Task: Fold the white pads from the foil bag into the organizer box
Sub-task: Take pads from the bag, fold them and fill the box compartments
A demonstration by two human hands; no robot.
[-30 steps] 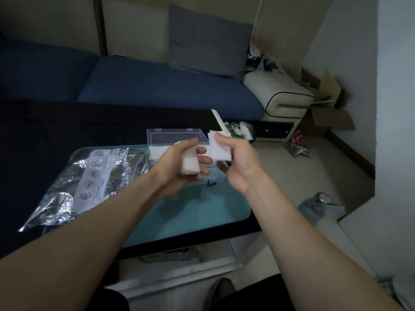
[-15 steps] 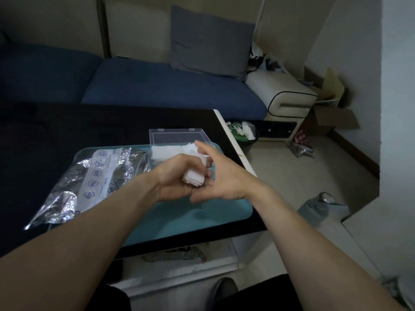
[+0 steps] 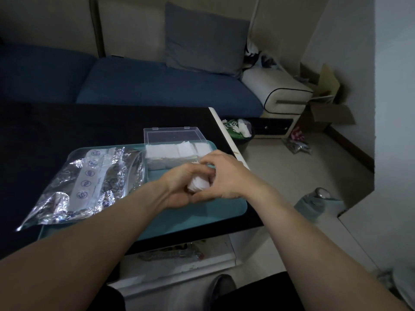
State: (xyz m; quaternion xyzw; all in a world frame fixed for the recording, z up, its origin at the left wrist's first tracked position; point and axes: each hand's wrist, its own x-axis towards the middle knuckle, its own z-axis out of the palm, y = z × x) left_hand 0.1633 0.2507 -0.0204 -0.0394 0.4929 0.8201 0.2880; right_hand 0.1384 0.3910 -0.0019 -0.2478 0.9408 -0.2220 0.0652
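A dark table point(image 3: 67, 131) is filling the left and middle of the view, with a teal mat point(image 3: 202, 216) lying on its near right part. A blue sofa point(image 3: 157, 90) is standing behind the table, a grey cushion point(image 3: 204, 39) leaning against its pale backrest. To the right, on the light floor, a small bin point(image 3: 241, 131) is sitting beside the table edge, and an open cardboard box point(image 3: 325, 108) is resting against the wall in the corner.

A crinkled foil bag point(image 3: 89, 182) is lying on the left part of the mat, partly overhanging onto the table. Just to its right, a clear organizer box point(image 3: 173, 140) is sitting with its lid standing open toward the sofa; white pads point(image 3: 177, 151) are already lying in a row inside it.

Both forearms are reaching in from the bottom of the view and meeting above the mat, just in front of the box. The left hand point(image 3: 179, 185) is curling its fingers around a folded white pad point(image 3: 198, 184), gripping it from the left and below. The right hand point(image 3: 226, 173) is arching over the same pad from the right, its fingers bending down onto the pad's top and its thumb pressing in beneath, so the pad is being held between the two hands, mostly hidden by them.
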